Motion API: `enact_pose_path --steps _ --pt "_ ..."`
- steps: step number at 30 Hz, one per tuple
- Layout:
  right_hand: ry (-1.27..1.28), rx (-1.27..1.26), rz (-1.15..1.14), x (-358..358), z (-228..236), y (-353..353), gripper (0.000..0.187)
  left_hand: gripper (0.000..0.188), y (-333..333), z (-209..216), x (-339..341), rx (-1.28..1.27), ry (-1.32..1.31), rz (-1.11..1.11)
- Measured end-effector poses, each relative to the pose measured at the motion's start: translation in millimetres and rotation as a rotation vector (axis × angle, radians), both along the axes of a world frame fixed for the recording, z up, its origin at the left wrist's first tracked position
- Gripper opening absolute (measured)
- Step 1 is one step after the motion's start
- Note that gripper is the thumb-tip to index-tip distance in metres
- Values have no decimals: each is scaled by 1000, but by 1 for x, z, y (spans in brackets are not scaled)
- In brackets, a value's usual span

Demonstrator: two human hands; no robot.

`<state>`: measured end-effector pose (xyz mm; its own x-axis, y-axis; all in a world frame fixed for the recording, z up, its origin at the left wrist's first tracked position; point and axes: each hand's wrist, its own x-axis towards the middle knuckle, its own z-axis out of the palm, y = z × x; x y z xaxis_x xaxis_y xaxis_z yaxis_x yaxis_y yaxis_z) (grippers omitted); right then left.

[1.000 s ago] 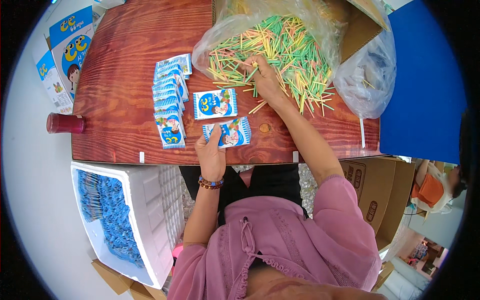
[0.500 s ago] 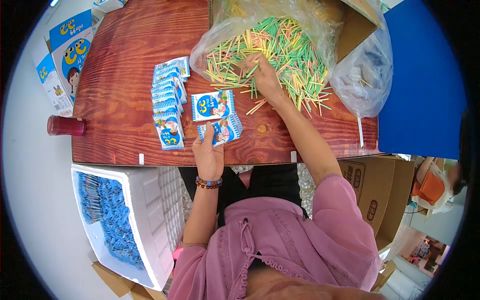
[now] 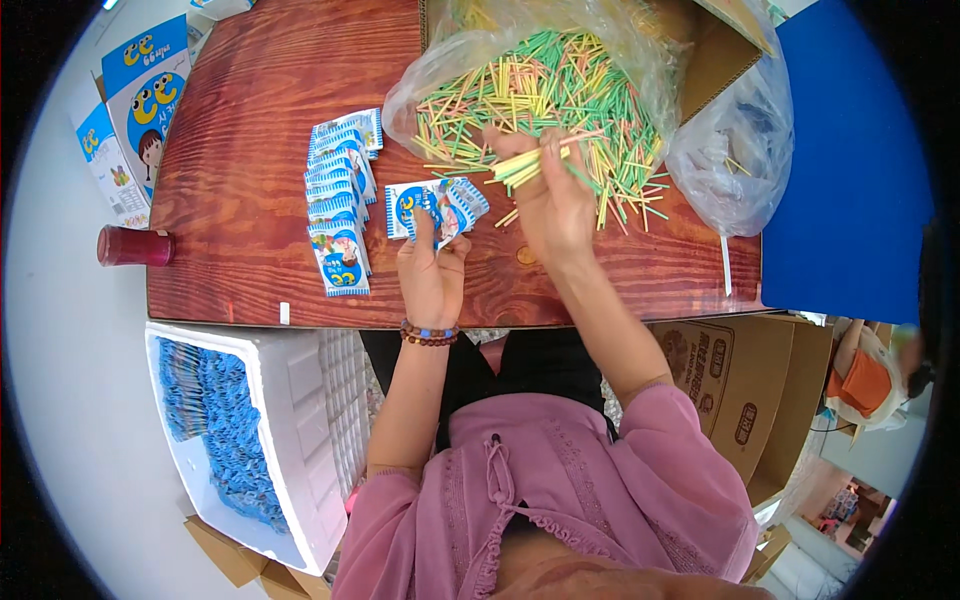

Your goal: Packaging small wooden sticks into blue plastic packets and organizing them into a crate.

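My left hand (image 3: 432, 275) is closed on small blue-and-white packets (image 3: 458, 208), thumb on top, low over the table. One of them lies partly under the others, so their edges overlap. My right hand (image 3: 560, 215) grips a bundle of thin coloured sticks (image 3: 518, 168), mostly yellow with some green and pink, pointing left. Behind it spreads a large heap of similar sticks (image 3: 570, 85) on a clear plastic bag (image 3: 400, 105). Left of my left hand, a row of overlapping blue-and-white packets (image 3: 338, 210) runs away from me.
A cardboard box (image 3: 715, 65) stands at the back right beside the bag. The red jar (image 3: 135, 246) sits at the table's left edge. Below it, a white foam box (image 3: 300, 400) holds many blue packets. Printed cartons (image 3: 150, 110) stand at far left; a blue panel (image 3: 840, 170) is at right.
My right hand has drawn back from the heap toward me, now with a bundle of sticks. My left hand has moved slightly forward and right, bringing its packets over the one lying on the table.
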<state>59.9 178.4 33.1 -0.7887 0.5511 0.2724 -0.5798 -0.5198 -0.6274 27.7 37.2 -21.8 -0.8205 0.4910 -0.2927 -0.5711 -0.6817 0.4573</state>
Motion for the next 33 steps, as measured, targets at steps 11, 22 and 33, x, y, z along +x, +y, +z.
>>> enact_pose_path --steps 11,22,33 --pt "-36 -163 -158 7 -4 -53 13 26 8 2 14 -50 11 85" --pt "-300 309 -138 15 2 -55 17 22 7 -2 13 -112 86 205" --pt "-359 341 -236 8 -4 -33 29 25 9 -9 12 -12 45 169"
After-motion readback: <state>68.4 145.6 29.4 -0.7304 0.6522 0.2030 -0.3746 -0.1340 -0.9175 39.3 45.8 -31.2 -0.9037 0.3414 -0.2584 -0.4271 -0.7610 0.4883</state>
